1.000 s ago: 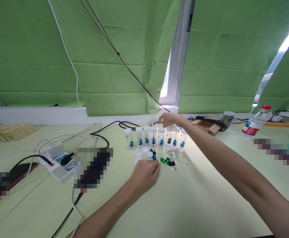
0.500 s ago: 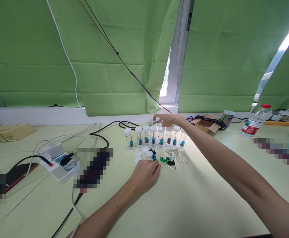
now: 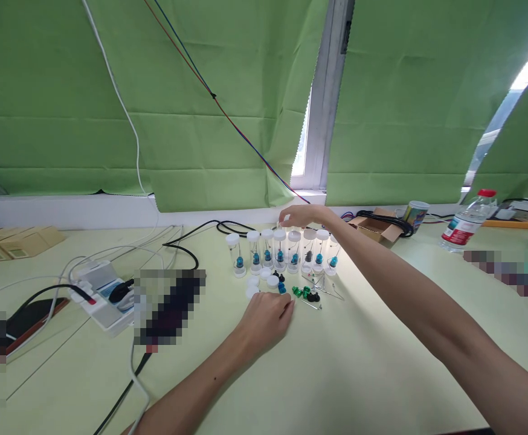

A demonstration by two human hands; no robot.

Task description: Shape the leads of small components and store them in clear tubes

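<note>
Beyond the row of clear plastic tubes (image 3: 280,257) my right hand (image 3: 301,215) bends down from above, its fingers curled near a whitish thing I cannot make out. The tubes stand upright with white tops, most with a blue piece and thin wire inside, one with a dark piece. My left hand (image 3: 268,320) rests on the table in a loose fist, its fingertips hidden. Just beyond it lie white caps (image 3: 272,281), a small blue piece (image 3: 283,288), green pieces (image 3: 301,292), black pieces (image 3: 313,297) and thin metal rods (image 3: 311,304).
A white power strip (image 3: 105,308) with cables lies to the left, near yellowish boxes (image 3: 17,243). On the right are an open cardboard box (image 3: 377,228) with black cable, a printed cup (image 3: 415,214) and a water bottle (image 3: 466,223). Green blinds (image 3: 228,145) hang behind.
My right hand has shifted slightly up and away, and its fingers have dropped from a more outstretched pose to bent down behind the tubes. My left hand stays in place.
</note>
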